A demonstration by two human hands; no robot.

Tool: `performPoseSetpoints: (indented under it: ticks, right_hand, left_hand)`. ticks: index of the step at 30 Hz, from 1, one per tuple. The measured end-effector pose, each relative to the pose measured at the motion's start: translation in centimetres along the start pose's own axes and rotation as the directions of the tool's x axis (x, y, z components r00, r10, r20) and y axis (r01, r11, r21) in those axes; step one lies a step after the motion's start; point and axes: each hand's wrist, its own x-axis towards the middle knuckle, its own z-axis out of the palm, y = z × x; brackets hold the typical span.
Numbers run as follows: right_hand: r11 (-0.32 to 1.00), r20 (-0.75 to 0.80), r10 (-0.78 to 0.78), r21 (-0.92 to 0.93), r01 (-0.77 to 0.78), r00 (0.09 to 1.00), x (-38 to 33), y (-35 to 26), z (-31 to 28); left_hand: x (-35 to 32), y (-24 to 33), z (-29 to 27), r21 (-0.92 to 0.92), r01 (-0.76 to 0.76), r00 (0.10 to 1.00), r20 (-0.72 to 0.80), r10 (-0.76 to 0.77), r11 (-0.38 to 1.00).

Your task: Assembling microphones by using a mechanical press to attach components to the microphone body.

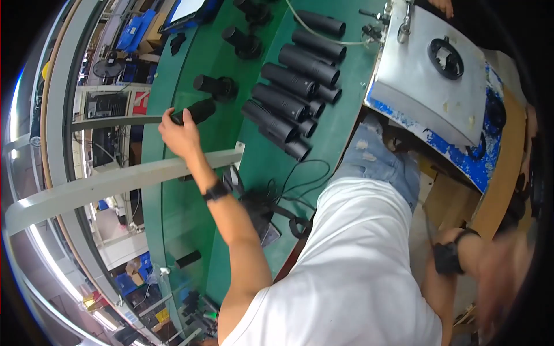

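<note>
At the left, over the green bench, my left hand [181, 134] is closed around the end of a short black cylindrical part [201, 111]. Just beyond it stands another black part with a wide collar [216, 86], and more like it are lined up farther along the bench. To the right of these, ribbed black tubes [284, 102] lie side by side, some stacked on others. My right hand [497, 277] is out at the far right, smeared by motion; its fingers cannot be made out.
A pale metal bar [133, 176] crosses below my left forearm. A black cable [309, 167] and dark items lie near the bench's front edge. At the upper right stands a metal-topped machine [424, 75] with a black round dial and a hose. Another person's hand [443, 7] shows behind it.
</note>
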Motion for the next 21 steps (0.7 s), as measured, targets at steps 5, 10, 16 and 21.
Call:
performPoseSetpoints:
  ticks: [5, 10, 16, 21]
  right_hand:
    - [0.435, -0.082, 0.876, 0.563, -0.703, 0.476, -9.2, 12.3, -2.5]
    - [0.203, 0.046, 0.966, 0.465, -0.862, 0.253, -9.3, 13.1, 0.3]
    - [0.188, 0.365, 0.819, 0.558, -0.808, 0.443, -9.9, 12.2, -0.4]
    - [0.260, 0.191, 0.794, 0.751, -0.607, 0.577, -9.2, 11.1, -2.0]
  left_hand:
    - [-4.0, 15.1, -8.6, -0.852, -0.002, 0.650, 0.396, 0.649, 0.523]
    - [-6.9, 24.3, -7.7, -0.988, 0.156, 0.194, 0.045, 0.980, 0.014]
    - [-9.2, 30.8, -5.3, -0.968, 0.005, 0.405, -0.227, 0.886, -0.251]
    - [-13.9, 28.7, -2.9, -0.805, 0.574, 0.567, 0.256, 0.783, -0.153]
